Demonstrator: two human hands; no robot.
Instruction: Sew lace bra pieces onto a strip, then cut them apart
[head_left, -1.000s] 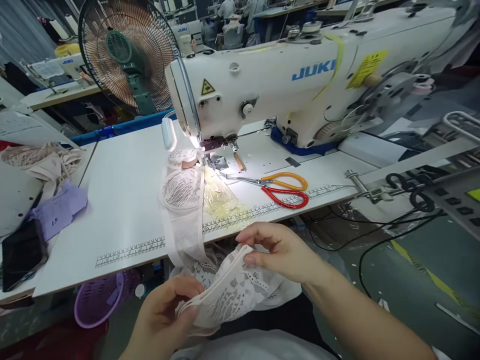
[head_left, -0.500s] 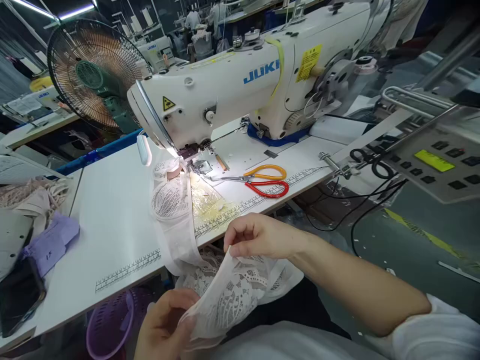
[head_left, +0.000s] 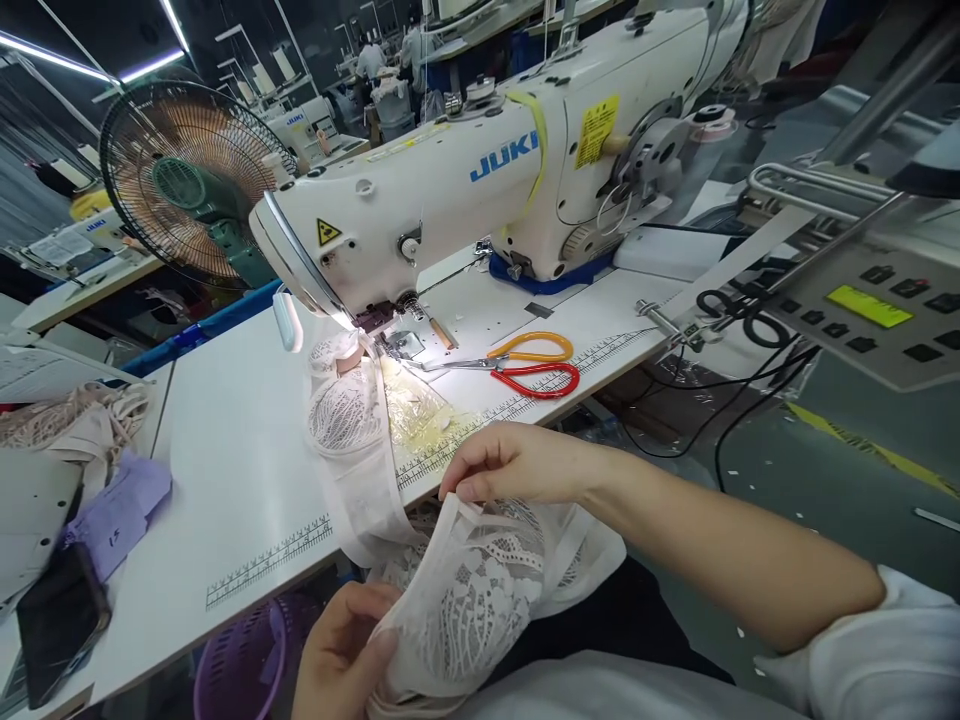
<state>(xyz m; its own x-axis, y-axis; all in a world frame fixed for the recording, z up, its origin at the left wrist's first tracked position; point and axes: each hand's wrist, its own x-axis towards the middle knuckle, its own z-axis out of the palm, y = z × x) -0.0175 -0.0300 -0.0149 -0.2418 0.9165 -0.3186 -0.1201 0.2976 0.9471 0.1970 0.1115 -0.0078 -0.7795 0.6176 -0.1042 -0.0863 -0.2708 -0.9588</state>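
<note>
White lace fabric (head_left: 487, 590) with a cup shape lies over the lap, below the table's front edge. My right hand (head_left: 499, 465) pinches its top corner between thumb and fingers. Lower left, my left hand (head_left: 349, 640) grips the fabric's side edge. More of the white lace piece (head_left: 345, 410) lies on the table and reaches the needle area of the white sewing machine (head_left: 465, 180). Scissors (head_left: 536, 365) with one orange and one red handle rest beside the needle area, blades pointing left.
A purple cloth (head_left: 124, 510), a dark phone (head_left: 64, 620) and beige fabric (head_left: 97, 420) are at the left. A purple basket (head_left: 240, 665) stands below the table (head_left: 232, 450). A fan (head_left: 187, 185) is behind; a control panel (head_left: 870, 310) hangs right. People sit far back.
The view has shifted slightly. The fabric between my hands is more spread, its lace cup facing the camera more fully. Both hands keep their hold.
</note>
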